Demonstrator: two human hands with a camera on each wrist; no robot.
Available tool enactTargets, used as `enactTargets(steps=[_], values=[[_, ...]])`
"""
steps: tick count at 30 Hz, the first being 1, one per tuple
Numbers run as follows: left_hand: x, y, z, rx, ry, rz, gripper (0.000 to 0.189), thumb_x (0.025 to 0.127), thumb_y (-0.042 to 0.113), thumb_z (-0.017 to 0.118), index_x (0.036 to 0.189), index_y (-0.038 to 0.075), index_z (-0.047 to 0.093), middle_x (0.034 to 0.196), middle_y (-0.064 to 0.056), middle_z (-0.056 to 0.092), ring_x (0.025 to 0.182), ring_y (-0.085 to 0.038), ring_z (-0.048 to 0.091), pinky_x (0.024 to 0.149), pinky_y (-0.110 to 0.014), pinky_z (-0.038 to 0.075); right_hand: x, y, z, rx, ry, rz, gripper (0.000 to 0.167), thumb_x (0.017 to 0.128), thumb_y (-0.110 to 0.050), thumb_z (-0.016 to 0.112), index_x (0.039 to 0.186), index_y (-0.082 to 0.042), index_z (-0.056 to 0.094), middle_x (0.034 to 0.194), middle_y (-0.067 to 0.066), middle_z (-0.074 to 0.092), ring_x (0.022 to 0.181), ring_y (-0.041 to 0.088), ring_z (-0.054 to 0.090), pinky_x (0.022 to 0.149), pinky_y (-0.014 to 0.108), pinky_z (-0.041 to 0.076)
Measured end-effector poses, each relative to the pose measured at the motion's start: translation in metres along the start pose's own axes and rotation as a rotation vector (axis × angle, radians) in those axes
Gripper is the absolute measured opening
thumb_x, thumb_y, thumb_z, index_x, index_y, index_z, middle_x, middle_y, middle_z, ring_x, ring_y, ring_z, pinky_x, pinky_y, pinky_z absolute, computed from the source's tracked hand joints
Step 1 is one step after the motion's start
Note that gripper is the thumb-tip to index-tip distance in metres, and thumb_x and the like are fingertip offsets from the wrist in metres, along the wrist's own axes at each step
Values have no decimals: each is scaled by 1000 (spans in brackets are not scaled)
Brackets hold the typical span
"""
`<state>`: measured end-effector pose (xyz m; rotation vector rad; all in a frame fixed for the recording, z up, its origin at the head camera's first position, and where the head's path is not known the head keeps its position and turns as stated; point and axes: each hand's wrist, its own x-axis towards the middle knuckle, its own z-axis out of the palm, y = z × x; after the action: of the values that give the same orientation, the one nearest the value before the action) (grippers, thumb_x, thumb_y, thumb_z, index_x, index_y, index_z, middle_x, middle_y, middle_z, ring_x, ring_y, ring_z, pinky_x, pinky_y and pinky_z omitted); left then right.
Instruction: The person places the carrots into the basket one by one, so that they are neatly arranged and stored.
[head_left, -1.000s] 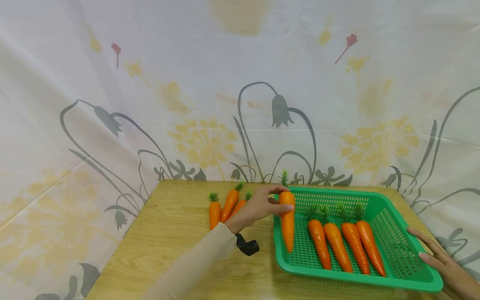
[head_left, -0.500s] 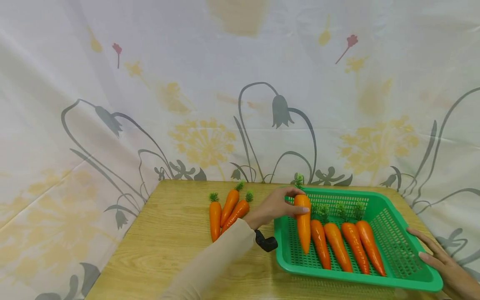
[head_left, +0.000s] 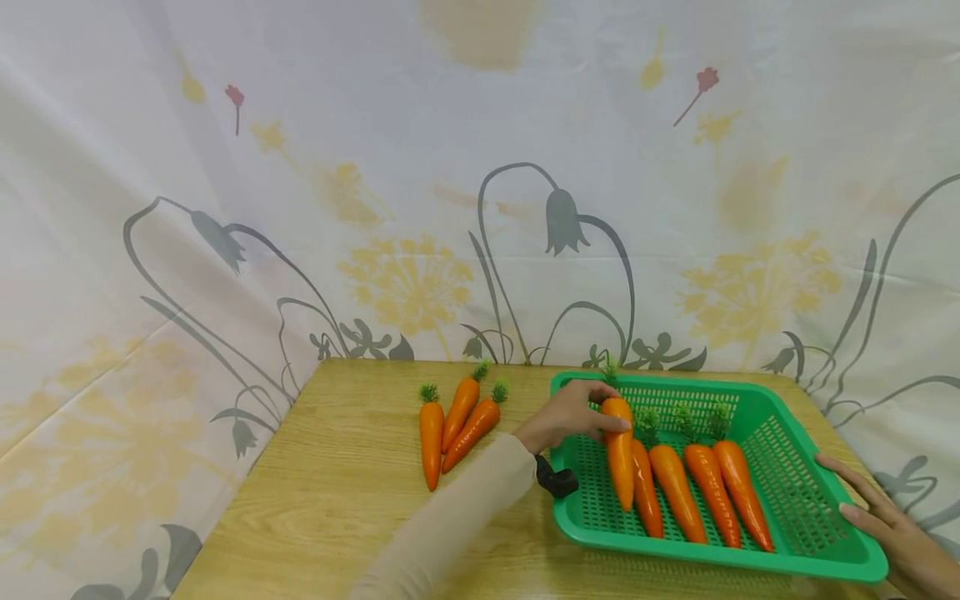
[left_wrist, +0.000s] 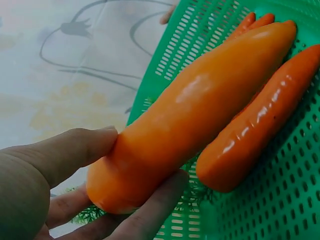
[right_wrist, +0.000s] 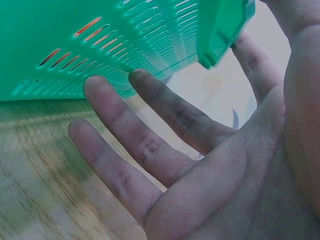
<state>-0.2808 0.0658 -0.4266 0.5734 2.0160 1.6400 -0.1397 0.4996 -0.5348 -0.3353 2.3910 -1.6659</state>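
Note:
In the head view my left hand (head_left: 572,417) holds an orange carrot (head_left: 619,454) with a green leafy top, over the left part of a green plastic basket (head_left: 813,446). The left wrist view shows the thumb on one side of the carrot's thick end and fingers on the other. Several more carrots (head_left: 677,492) lie side by side in the basket, the leftmost partly hidden by the held one. At the basket's right side is my right hand (head_left: 892,533), thumb and a finger at the rim. Its other fingers (right_wrist: 145,145) extend loosely by the slotted outer wall.
Three carrots (head_left: 461,417) lie close together on the wooden table (head_left: 322,500), left of the basket. Behind the table hangs a pale flower-patterned sheet (head_left: 420,167). A black device (head_left: 557,477) sits on the left wrist, near the basket's left rim.
My left hand has carried the carrot right, from the basket's left rim to beside the leftmost carrot inside, and slightly lower. The table carrots came into fuller view. My right hand stayed in place.

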Motion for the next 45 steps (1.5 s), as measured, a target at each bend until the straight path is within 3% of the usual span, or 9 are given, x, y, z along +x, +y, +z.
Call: enactTargets(steps=[7,9,12,16,26,29,33,39,45], values=[[5,2,10,79,41,-57,37,88,3,82,122,5,68,104,-2,60,76,-18,67,81,-51,62,0,0,1,27,5,25,63,115,-14,16,161,-38,-19,150,-41,-9,147,5,-33,83,86,32],[6,4,12,104,47,-76,36,87,2,83,120,5,68,102,-3,60,75,-18,67,80,-50,62,0,0,0,16,3,18,63,115,-13,17,161,-38,-19,152,-39,-10,151,-5,-9,85,82,38],[6,6,14,150,50,-102,38,86,2,83,121,4,68,100,-4,62,75,-17,67,80,-49,62,0,0,-1,38,-7,19,64,115,-13,16,161,-40,-18,154,-36,-13,153,0,-9,87,75,45],[7,7,17,221,57,-139,41,86,0,83,124,3,67,97,-6,65,74,-17,68,77,-47,63,0,-1,-1,69,-4,30,64,115,-13,17,161,-39,-19,153,-38,-12,147,25,-38,85,81,39],[11,8,23,455,12,-219,48,89,2,81,134,0,63,116,-13,67,72,-24,73,71,-38,64,0,-6,-1,142,-8,69,65,115,-14,18,161,-40,-19,156,-32,-19,129,67,-32,85,81,39],[11,8,23,504,-25,-235,54,90,4,81,139,1,60,124,-12,65,73,-23,72,71,-35,63,0,-7,-2,103,-15,56,65,115,-14,19,161,-41,-18,156,-32,-19,156,30,13,86,77,45],[12,9,22,517,-52,-242,53,89,5,82,138,4,61,126,-10,64,75,-22,72,71,-34,63,1,-7,-5,156,-68,21,65,115,-12,17,160,-45,-16,156,-30,-19,107,-20,44,90,58,55],[9,13,19,604,-82,-231,45,87,12,85,129,11,67,125,-3,65,78,-21,71,72,-32,60,1,-7,-5,138,-61,30,65,115,-12,17,161,-44,-16,156,-30,-15,123,-12,45,91,62,53],[6,14,8,631,-115,-145,40,89,19,85,126,11,70,120,-2,65,80,-21,71,72,-32,61,1,-4,-4,55,-25,32,65,115,-13,19,161,-43,-16,155,-32,-12,105,-24,38,87,71,49]])
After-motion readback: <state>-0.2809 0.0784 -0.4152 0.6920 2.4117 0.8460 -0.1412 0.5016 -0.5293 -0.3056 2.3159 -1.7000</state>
